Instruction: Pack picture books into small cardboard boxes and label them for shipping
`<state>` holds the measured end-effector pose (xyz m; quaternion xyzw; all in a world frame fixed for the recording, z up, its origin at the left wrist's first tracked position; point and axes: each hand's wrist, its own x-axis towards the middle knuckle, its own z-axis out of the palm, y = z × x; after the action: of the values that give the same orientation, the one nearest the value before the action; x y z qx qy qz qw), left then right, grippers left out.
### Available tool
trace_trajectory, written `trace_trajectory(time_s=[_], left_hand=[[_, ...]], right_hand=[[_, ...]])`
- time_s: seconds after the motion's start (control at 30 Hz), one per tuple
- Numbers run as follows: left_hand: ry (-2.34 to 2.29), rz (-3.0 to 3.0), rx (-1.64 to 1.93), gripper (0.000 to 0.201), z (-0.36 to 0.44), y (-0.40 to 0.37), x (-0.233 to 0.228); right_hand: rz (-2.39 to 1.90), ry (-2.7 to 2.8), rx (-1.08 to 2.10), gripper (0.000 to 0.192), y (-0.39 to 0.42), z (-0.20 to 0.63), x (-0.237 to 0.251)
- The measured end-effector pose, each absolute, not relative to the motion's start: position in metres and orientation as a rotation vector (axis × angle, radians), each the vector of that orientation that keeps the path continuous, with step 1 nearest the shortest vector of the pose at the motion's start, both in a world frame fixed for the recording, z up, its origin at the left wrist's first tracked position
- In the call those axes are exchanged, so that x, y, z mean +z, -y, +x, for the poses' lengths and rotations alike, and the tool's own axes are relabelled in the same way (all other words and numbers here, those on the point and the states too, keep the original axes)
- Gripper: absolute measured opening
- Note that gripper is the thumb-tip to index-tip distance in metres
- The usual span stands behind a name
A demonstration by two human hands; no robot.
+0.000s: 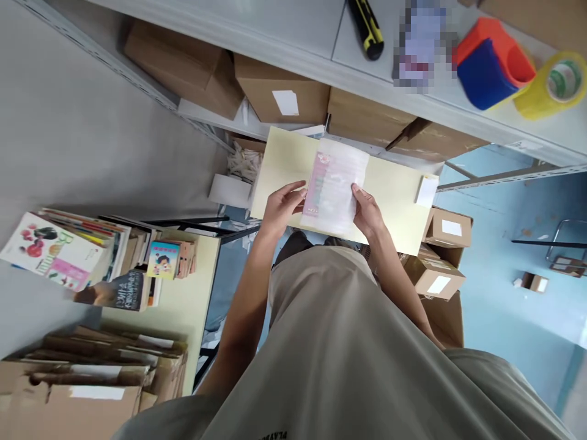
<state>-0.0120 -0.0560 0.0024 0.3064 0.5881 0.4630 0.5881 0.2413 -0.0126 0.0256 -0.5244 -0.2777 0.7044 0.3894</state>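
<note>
A book wrapped in whitish, see-through plastic wrap (338, 186) is held over a pale yellow tabletop (394, 201). A pink printed strip shows through along its left side. My right hand (368, 211) grips the package's right edge, thumb on top and the other fingers hidden beneath. At the left edge, my left hand (283, 208) has its fingers stretched out and parted, close to the pink strip. Whether a fingertip there touches the wrap, I cannot tell. A small white stack of labels or cards (427, 190) lies at the tabletop's right end.
Above, a grey shelf (293, 30) holds a box cutter (367, 30), a red and blue tape dispenser (490, 64) and a yellow tape roll (553, 85). Cardboard boxes (284, 91) fill the level below. Left are stacked books (59, 250) and flattened cartons (92, 373); more boxes (435, 275) stand right.
</note>
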Motion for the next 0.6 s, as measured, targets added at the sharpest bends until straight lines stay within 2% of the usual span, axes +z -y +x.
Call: trace_trajectory(time_s=[0.13,0.27,0.43,0.5,0.6], left_hand=[[-1.399,0.731,1.113,0.081,-0.051,0.052,0.002],[-1.573,1.062,1.136,0.065,-0.069,0.048,0.002],[-1.545,1.302,0.863,0.089,-0.05,0.04,-0.019],[-1.617,1.268,0.827,0.078,-0.041,0.034,-0.034],[-1.708,1.173,0.853,0.043,-0.043,0.018,-0.056]], right_hand=[[-1.348,0.676,1.807,0.053,0.003,0.204,0.015],[-1.434,0.734,1.748,0.058,-0.004,0.167,0.003],[-1.571,0.922,1.598,0.064,-0.006,0.107,-0.002],[-1.633,1.08,1.507,0.068,-0.01,0.087,-0.005],[-1.757,1.352,1.329,0.072,-0.022,0.069,-0.015]])
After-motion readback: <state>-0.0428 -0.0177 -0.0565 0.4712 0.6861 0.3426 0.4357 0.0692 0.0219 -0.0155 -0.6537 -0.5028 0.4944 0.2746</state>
